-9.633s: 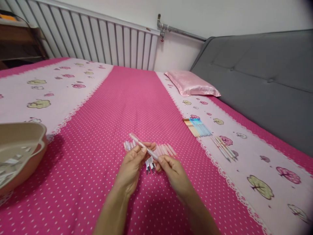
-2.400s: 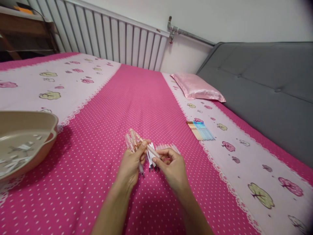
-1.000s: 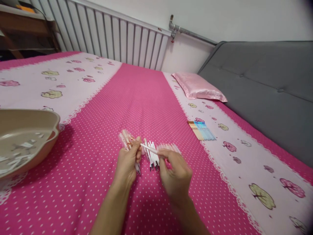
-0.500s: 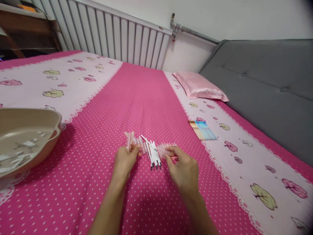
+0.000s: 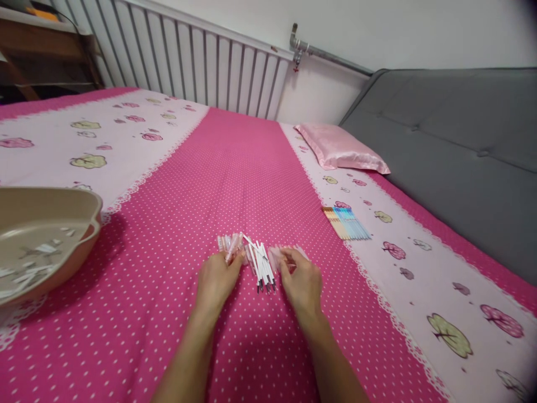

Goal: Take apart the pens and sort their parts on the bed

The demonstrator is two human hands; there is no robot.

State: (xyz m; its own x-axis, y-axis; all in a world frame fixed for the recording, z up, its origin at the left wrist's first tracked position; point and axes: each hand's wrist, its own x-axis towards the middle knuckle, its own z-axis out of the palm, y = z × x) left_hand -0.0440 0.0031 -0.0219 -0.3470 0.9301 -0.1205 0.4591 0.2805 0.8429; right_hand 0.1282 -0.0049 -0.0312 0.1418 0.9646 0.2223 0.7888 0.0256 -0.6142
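Note:
A small pile of white pen refills (image 5: 262, 266) with dark tips lies on the pink dotted bedspread, with one refill slanting across the top. My left hand (image 5: 215, 278), left of the pile, pinches a clear pinkish pen barrel (image 5: 234, 247) between thumb and fingers. More pinkish tubes (image 5: 222, 242) lie just beyond those fingers. On the other side, my right hand (image 5: 302, 286) has its thumb and fingers closed at a group of translucent pink pen parts (image 5: 274, 256). What exactly sits between the right fingertips is hidden and blurred.
A row of tan and blue pens (image 5: 347, 224) lies flat to the right. At the left edge stands a beige basin (image 5: 93, 224) holding white pieces (image 5: 46, 247). Farther back are a pink pillow (image 5: 342, 150), a grey headboard (image 5: 453, 129) and a white radiator (image 5: 197, 59).
My right hand has moved left, closer to the refills. The barrel in my left hand has tilted to the right. The refill pile looks much the same.

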